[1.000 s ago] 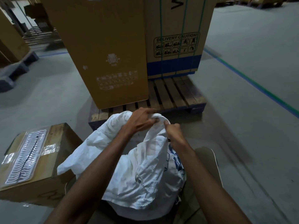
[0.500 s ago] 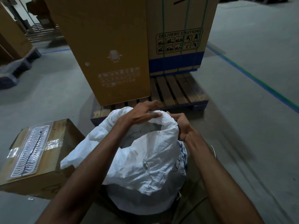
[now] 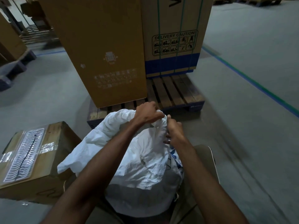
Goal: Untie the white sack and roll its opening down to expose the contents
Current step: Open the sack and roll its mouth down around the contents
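Two hands work the white sack (image 3: 142, 165) at lower centre of the frame: your left hand (image 3: 148, 113) grips its bunched far rim, fingers curled; your right hand (image 3: 174, 130) pinches the fabric just beside it.

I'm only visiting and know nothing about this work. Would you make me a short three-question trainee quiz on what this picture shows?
1. True or false: both hands grip the white sack at its top.
2. Which lies beside the sack, on the person's left? A) a taped cardboard box B) a bucket C) a ladder
3. Fill in: the tall cartons stand on a wooden ____.

Key:
1. True: the left hand and right hand both pinch the gathered fabric.
2. A, the taped cardboard box.
3. pallet.
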A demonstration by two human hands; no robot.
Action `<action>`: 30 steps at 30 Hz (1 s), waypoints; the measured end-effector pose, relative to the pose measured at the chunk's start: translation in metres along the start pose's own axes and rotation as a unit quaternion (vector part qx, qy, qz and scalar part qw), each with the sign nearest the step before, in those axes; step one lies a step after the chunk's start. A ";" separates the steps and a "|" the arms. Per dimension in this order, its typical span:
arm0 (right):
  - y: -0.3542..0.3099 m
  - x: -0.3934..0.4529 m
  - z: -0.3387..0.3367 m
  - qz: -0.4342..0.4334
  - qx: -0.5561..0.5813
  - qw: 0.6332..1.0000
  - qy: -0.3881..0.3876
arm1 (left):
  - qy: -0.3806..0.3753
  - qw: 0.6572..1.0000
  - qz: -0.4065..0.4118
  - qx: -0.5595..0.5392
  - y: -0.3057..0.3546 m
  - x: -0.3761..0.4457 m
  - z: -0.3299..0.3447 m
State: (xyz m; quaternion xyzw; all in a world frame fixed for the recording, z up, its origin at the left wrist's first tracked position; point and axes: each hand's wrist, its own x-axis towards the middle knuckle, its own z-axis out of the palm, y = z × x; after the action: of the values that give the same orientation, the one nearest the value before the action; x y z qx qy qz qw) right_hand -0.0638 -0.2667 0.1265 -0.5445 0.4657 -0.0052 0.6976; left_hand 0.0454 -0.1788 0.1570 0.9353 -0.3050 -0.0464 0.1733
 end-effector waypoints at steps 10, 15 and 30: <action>-0.003 0.005 0.012 0.006 0.005 1.000 -0.023 | 0.097 0.992 0.080 -0.024 -0.020 -0.041 -0.018; -0.012 0.011 0.017 0.014 0.113 0.992 -0.049 | -0.021 0.986 0.092 -0.138 -0.027 -0.111 -0.002; 0.025 -0.037 0.003 -0.065 0.007 0.996 -0.056 | 0.220 0.968 0.093 -0.078 -0.047 -0.118 0.009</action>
State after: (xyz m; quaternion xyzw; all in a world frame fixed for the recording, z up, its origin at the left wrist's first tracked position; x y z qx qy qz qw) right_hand -0.0952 -0.2358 0.1312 -0.5680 0.3899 -0.0231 0.7245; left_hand -0.0254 -0.0767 0.1299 0.8736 -0.3405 0.1527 0.3122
